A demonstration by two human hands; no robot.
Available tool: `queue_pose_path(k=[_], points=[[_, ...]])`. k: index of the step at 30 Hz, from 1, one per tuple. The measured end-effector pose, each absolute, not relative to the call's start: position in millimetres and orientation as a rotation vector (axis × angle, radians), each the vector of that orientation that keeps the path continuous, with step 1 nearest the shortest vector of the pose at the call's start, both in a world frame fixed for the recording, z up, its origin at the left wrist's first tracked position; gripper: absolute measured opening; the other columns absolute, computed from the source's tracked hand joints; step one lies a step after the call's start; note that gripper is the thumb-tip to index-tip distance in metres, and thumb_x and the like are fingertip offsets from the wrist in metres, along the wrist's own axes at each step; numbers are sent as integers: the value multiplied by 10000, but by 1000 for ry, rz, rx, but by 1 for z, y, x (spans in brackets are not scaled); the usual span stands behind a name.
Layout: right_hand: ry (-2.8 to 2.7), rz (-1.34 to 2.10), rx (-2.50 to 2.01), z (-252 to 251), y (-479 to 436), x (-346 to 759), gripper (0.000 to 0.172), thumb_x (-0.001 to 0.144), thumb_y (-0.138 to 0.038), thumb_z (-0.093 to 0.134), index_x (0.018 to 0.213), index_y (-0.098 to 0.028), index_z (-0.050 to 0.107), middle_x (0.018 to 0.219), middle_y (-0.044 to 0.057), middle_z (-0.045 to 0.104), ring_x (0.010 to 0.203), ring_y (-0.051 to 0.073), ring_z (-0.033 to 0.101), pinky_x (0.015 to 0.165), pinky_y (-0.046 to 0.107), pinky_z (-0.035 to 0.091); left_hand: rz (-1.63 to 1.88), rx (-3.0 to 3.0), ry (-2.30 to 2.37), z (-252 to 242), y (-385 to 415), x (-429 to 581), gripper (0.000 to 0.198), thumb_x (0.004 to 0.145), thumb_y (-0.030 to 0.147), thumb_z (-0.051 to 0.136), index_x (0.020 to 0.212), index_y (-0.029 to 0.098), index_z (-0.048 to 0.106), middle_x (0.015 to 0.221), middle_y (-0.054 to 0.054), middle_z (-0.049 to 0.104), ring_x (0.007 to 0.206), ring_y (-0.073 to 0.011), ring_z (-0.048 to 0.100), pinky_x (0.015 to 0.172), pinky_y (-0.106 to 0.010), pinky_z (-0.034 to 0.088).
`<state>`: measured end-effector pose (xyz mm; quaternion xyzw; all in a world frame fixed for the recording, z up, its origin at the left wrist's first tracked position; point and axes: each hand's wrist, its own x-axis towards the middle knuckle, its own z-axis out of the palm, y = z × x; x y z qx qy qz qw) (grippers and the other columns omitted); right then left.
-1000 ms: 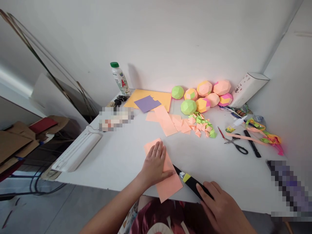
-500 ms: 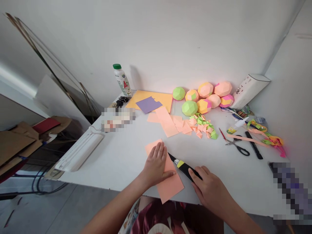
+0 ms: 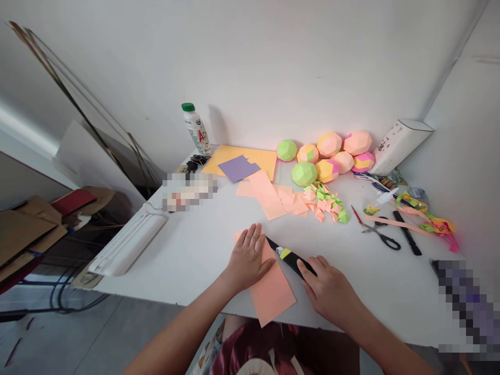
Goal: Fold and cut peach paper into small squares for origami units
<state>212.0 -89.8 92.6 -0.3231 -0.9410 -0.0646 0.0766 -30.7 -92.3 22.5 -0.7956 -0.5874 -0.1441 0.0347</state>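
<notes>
Near the front edge of the white table lies a folded-looking peach paper [image 3: 273, 291]. My left hand [image 3: 248, 258] rests flat on its upper part, fingers stretched out. In my right hand [image 3: 328, 291] is a black and yellow utility knife [image 3: 292, 260], its dark blade extended toward the upper left. The blade lies by the paper's right edge, close to my left fingertips; its tip is partly hidden there. Beyond my hands are more peach paper strips [image 3: 269, 200] and a heap of small peach and green folded pieces [image 3: 326, 200].
Faceted paper balls [image 3: 304, 173] stand along the wall. Scissors [image 3: 385, 237], a glue bottle [image 3: 380, 202] and a black cutter [image 3: 407, 233] lie at right. At left are a white device [image 3: 128, 239] and a green-capped bottle [image 3: 197, 130]; a purple sheet [image 3: 238, 167] lies on yellow paper [image 3: 219, 156].
The knife and my right hand have moved up and left along the paper's edge. My left hand has shifted slightly up and left, still on the paper.
</notes>
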Motion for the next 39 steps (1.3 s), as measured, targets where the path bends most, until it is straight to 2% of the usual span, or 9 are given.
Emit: queue_pose_path(k=[8, 17, 24, 28, 31, 34, 37, 39], points=[[-2843, -148, -1020, 90, -69, 194, 385, 861, -100, 433, 1206, -81, 604, 893, 138, 615, 806, 210, 543, 574, 276, 474, -462, -2435, -1805, 23, -92, -29, 674, 939, 548, 331, 1376, 36, 374, 1499, -225, 279, 1415, -331, 198, 1118, -497, 249], [-2781, -32, -1028, 80, -55, 185, 379, 885, -138, 450, 1238, -91, 576, 981, 146, 610, 887, 230, 547, 663, 320, 514, -478, -2417, -1807, 21, -92, -30, 666, 941, 562, 306, 1362, 57, 408, 1486, -211, 320, 1404, -321, 243, 1113, -486, 264], [-2719, 138, -1007, 77, -47, 189, 385, 874, -138, 487, 1248, -94, 569, 1026, 137, 615, 935, 224, 559, 754, 345, 541, -464, -2424, -1814, 23, -92, -30, 681, 960, 515, 277, 1419, 12, 316, 1481, -233, 314, 1391, -324, 273, 1096, -479, 302], [-2705, 248, -930, 86, -47, 209, 359, 878, -149, 506, 1225, -151, 596, 1040, 106, 626, 949, 192, 570, 785, 315, 548, -614, -2289, -1874, 20, -91, -29, 720, 924, 548, 370, 1428, 41, 283, 1512, -244, 232, 1405, -367, 211, 1060, -510, 337], [-2659, 374, -889, 88, -47, 221, 357, 897, -160, 494, 1241, -167, 591, 1074, 105, 620, 974, 176, 578, 828, 310, 542, -700, -2193, -1913, 18, -88, -31, 691, 906, 528, 436, 1419, 85, 304, 1493, -238, 285, 1393, -404, 215, 1067, -584, 285], [-2537, 604, -833, 85, -46, 228, 362, 917, -207, 483, 1266, -198, 577, 1101, 113, 614, 991, 189, 582, 819, 336, 548, -841, -2200, -1930, 21, -86, -34, 590, 943, 435, 432, 1447, 181, 260, 1470, -185, 359, 1380, -364, 281, 1056, -584, 315], [-2439, 752, -779, 82, -43, 231, 369, 919, -248, 489, 1279, -235, 570, 1125, 115, 605, 1004, 204, 582, 770, 334, 562, -1113, -2253, -1829, 33, -85, -37, 536, 972, 334, 419, 1465, 271, 218, 1476, -126, 369, 1382, -300, 304, 1044, -526, 381], [-2385, 801, -766, 82, -42, 232, 376, 921, -255, 483, 1289, -245, 561, 1132, 114, 596, 1013, 202, 582, 754, 321, 565, -1285, -2251, -1720, 45, -82, -39, 516, 973, 284, 434, 1454, 305, 249, 1466, -101, 385, 1360, -267, 355, 1030, -485, 422]])
